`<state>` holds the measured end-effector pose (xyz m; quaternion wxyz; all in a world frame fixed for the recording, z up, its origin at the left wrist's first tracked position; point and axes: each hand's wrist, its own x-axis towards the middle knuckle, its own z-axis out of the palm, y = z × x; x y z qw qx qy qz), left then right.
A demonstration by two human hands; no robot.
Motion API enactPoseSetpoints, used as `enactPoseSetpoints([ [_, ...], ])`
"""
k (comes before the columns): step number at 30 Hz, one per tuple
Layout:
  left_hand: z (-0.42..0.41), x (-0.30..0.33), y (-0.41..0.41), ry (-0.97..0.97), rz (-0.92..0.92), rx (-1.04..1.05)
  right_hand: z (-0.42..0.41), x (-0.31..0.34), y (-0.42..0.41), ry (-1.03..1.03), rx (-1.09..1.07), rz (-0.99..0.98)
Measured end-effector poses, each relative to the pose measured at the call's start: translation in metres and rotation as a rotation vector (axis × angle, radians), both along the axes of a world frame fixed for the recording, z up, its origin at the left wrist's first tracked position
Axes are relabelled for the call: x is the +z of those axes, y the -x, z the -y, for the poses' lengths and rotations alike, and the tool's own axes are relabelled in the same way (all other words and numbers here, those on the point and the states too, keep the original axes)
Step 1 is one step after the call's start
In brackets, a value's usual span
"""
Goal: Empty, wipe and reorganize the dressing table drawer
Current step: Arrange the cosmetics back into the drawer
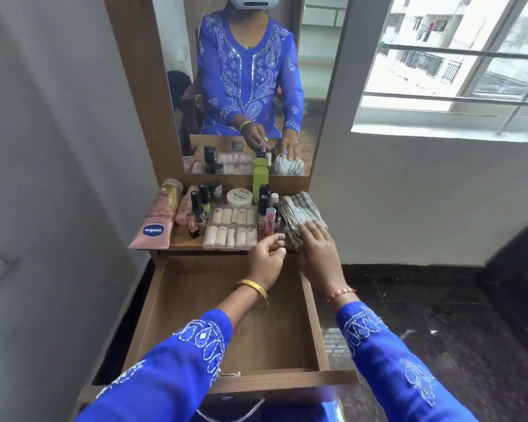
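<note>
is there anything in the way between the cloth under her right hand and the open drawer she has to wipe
Nothing visible does. The right hand rests on the grey striped folded cloth at the tabletop's front right edge, directly above the open wooden drawer, which looks empty. Only the left hand hovers near that edge.

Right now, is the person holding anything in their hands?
Nothing is gripped. The right hand rests with flat fingers on the near end of the striped cloth. The left hand hangs loosely curled and empty above the open drawer.
</note>
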<state>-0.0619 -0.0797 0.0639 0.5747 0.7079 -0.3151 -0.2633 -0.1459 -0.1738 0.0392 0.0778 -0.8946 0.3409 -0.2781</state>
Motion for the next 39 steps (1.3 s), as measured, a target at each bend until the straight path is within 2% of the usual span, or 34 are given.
enactPoseSetpoints([
  [6, 0.0, 0.006, -0.012, 0.028, 0.041, 0.099, 0.021, 0.014, -0.027, 0.021, -0.049, -0.127],
  [14, -0.008, 0.007, -0.027, 0.018, -0.001, 0.158, 0.031, 0.029, -0.048, -0.037, -0.146, -0.25],
  [16, -0.009, 0.007, -0.031, 0.018, 0.008, 0.173, 0.027, 0.029, -0.045, -0.058, -0.122, -0.157],
  [20, -0.008, 0.009, -0.035, 0.041, 0.0, 0.187, 0.01, 0.041, -0.044, -0.044, -0.084, 0.149],
  [22, -0.009, 0.008, -0.037, 0.059, -0.027, 0.194, 0.0, 0.048, -0.048, -0.01, 0.005, 0.243],
  [28, -0.017, 0.001, -0.043, 0.078, -0.085, 0.186, -0.014, 0.046, -0.06, -0.058, 0.125, 0.148],
  [33, -0.025, 0.001, -0.039, 0.106, -0.122, 0.199, -0.019, 0.044, -0.056, -0.112, 0.134, 0.18],
  [35, -0.029, -0.002, -0.038, 0.114, -0.151, 0.201, -0.022, 0.046, -0.053, -0.128, 0.136, 0.213],
  [39, -0.037, -0.01, -0.033, 0.078, -0.227, 0.179, -0.038, 0.046, -0.04, -0.167, 0.085, 0.402],
])
